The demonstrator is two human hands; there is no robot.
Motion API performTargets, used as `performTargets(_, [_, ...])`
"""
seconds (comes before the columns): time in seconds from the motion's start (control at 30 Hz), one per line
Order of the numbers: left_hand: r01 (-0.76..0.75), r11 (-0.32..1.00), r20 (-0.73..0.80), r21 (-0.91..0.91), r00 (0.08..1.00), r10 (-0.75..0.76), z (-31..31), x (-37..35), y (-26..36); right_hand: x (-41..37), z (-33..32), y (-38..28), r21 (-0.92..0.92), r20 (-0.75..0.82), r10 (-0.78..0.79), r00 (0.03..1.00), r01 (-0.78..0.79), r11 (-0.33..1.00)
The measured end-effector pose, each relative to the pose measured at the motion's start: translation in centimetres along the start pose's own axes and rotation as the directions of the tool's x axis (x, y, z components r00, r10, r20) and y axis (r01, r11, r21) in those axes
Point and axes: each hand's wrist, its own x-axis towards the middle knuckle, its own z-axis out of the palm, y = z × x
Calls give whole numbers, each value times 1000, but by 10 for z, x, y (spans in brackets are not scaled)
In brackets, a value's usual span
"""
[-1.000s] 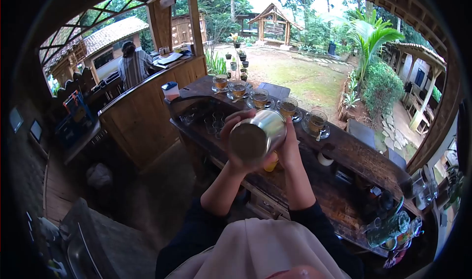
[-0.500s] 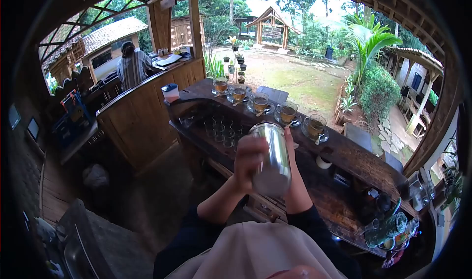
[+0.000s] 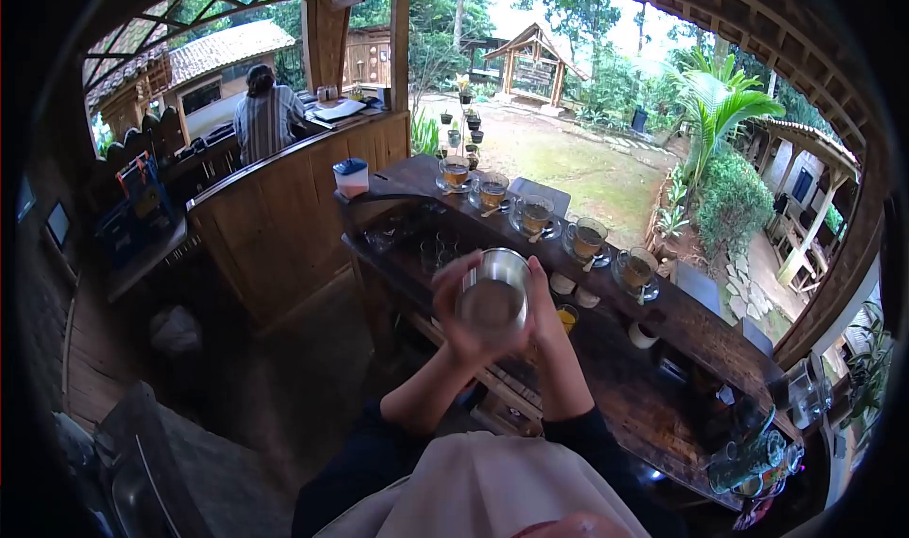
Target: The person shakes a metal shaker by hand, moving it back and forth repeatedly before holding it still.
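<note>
A shiny steel canister [image 3: 497, 296] is held between my two hands above the dark wooden counter, tilted so its flat base faces me. My left hand [image 3: 456, 315] is closed around its left side, a little blurred. On the right side, my right hand [image 3: 543, 309] presses against it with the fingers along the wall. The canister's far end is turned away from view. Beyond it, several glass cups of amber drink [image 3: 587, 240] stand in a row on saucers, with small spoons beside them.
Small drinking glasses [image 3: 437, 252] stand on the dark counter [image 3: 615, 377]. A blue-lidded plastic tub [image 3: 351, 177] sits at its far left end. Glass jars [image 3: 748, 462] crowd the near right end. A person [image 3: 265, 116] works behind the wooden partition [image 3: 284, 197].
The canister has come lower and to the left in my hands, and its base has tipped up towards me. A yellow-filled glass now shows beside it. The view has shifted slightly.
</note>
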Motion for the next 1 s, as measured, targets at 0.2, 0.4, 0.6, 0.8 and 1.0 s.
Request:
performTargets(0.2, [-461,806,-452,-370,848,277,-26,27,57,-32,67,-38,-591,570,-607,554,790,166])
performTargets(0.4, [564,800,131,-206,826,-548,-10,-11,-26,13,-11,25,-66,-76,-36,996,31,997])
performTargets(0.6, [-408,755,-308,-514,909,281,-34,20,52,-57,66,-46,-616,488,-611,624,742,265])
performTargets(0.8, [135,979,155,-156,982,-110,10,9,-24,0,-15,-5,-105,-18,-156,988,153,983])
performTargets(1.0, [604,389,17,-696,555,-832,31,-22,-56,-14,-38,-16,-640,-178,-513,840,298,709])
